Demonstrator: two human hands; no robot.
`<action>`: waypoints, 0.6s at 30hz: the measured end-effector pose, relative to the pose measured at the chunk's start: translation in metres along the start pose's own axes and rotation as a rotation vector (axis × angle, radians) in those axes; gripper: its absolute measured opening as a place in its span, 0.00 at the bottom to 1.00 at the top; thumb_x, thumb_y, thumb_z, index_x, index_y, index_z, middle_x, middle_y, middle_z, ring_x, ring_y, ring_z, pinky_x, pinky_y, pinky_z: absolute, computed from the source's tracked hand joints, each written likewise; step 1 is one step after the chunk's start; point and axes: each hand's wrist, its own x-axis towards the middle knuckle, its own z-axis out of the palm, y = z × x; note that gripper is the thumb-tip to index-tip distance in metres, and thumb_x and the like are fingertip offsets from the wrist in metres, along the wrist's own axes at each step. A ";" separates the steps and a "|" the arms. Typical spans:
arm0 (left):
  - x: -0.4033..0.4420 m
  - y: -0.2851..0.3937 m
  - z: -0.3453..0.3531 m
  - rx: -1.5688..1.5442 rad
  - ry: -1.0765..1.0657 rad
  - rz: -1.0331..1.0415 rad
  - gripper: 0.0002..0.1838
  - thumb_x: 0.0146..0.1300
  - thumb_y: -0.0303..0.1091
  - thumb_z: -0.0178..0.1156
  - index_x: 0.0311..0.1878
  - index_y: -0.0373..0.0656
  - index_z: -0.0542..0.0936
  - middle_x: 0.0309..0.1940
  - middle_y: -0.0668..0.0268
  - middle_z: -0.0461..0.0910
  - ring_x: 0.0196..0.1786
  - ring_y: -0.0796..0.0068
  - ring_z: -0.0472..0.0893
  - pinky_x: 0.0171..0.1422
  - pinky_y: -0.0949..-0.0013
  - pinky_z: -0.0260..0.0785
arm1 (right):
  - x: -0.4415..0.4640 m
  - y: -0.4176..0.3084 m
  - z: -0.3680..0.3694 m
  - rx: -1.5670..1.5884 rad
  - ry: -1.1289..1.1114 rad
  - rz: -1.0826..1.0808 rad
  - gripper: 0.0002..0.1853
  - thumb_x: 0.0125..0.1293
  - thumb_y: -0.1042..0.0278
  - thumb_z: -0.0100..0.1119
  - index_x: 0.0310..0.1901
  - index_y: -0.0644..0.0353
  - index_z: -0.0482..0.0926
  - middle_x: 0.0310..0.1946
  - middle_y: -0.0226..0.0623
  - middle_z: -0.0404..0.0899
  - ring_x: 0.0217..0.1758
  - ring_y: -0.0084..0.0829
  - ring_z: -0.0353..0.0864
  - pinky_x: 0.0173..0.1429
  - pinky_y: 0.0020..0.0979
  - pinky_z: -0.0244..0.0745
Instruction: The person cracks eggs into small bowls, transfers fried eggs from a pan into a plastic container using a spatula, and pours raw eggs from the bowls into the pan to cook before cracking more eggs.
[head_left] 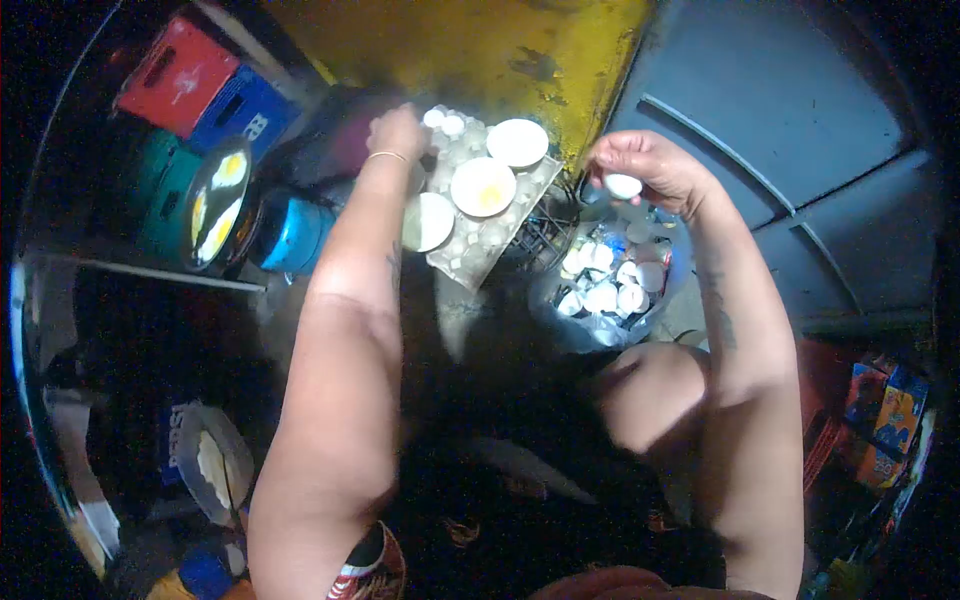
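Observation:
My left hand (pixel 398 135) is at the left edge of a grey egg carton (pixel 480 245), beside two white eggs (pixel 443 122). Its fingers are blurred, and what they hold, if anything, is hidden. Three white bowls stand on the carton; the middle bowl (pixel 483 187) has a yellow yolk in it, another (pixel 517 144) is at the upper right, and the third (pixel 428 222) at the lower left. My right hand (pixel 645 170) is closed round a white eggshell (pixel 623 186), above a plastic-lined bin (pixel 612 285) with several broken shells.
A dark pan (pixel 220 205) with several frying eggs sits at the left, next to a blue stove or canister (pixel 297 236). Behind are red (pixel 177 75) and blue crates (pixel 240 112). A plastic tub (pixel 215 470) lies lower left; a grey metal panel (pixel 790 110) stands right.

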 end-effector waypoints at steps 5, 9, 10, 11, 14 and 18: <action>0.016 0.011 -0.001 0.188 -0.258 -0.078 0.32 0.50 0.47 0.73 0.61 0.54 0.79 0.63 0.62 0.76 0.68 0.54 0.72 0.67 0.50 0.67 | 0.017 -0.003 0.024 0.337 0.224 -0.043 0.15 0.70 0.57 0.61 0.47 0.62 0.79 0.34 0.38 0.84 0.28 0.26 0.85 0.23 0.19 0.80; 0.042 -0.002 0.026 0.224 -0.372 -0.089 0.31 0.46 0.40 0.74 0.58 0.56 0.80 0.61 0.62 0.78 0.65 0.55 0.75 0.66 0.51 0.67 | 0.038 0.006 0.017 0.413 0.213 0.008 0.15 0.69 0.60 0.61 0.47 0.65 0.78 0.34 0.39 0.84 0.28 0.29 0.86 0.25 0.24 0.83; 0.043 -0.004 0.027 0.197 -0.362 -0.093 0.31 0.45 0.38 0.73 0.58 0.56 0.81 0.61 0.62 0.79 0.65 0.55 0.76 0.66 0.52 0.67 | 0.040 0.008 0.018 0.432 0.219 0.022 0.15 0.69 0.61 0.60 0.47 0.65 0.78 0.34 0.39 0.84 0.29 0.30 0.86 0.25 0.24 0.83; 0.043 -0.007 0.027 0.169 -0.348 -0.097 0.31 0.45 0.37 0.73 0.57 0.56 0.81 0.60 0.61 0.79 0.64 0.54 0.76 0.66 0.52 0.68 | 0.043 0.009 0.018 0.449 0.225 0.033 0.14 0.70 0.61 0.60 0.47 0.65 0.78 0.33 0.39 0.83 0.29 0.31 0.86 0.26 0.24 0.83; 0.038 -0.016 0.029 0.004 -0.185 -0.101 0.30 0.44 0.35 0.72 0.56 0.53 0.81 0.59 0.59 0.80 0.62 0.55 0.78 0.65 0.57 0.69 | 0.052 0.009 0.021 0.516 0.234 0.039 0.13 0.70 0.63 0.58 0.47 0.66 0.77 0.34 0.41 0.83 0.31 0.35 0.86 0.29 0.26 0.84; 0.033 -0.022 0.026 -0.217 -0.040 -0.037 0.28 0.48 0.35 0.68 0.58 0.46 0.80 0.55 0.53 0.81 0.58 0.55 0.81 0.62 0.62 0.72 | 0.055 0.009 0.030 0.698 0.195 -0.008 0.15 0.71 0.65 0.55 0.49 0.69 0.75 0.40 0.47 0.82 0.39 0.41 0.86 0.37 0.31 0.86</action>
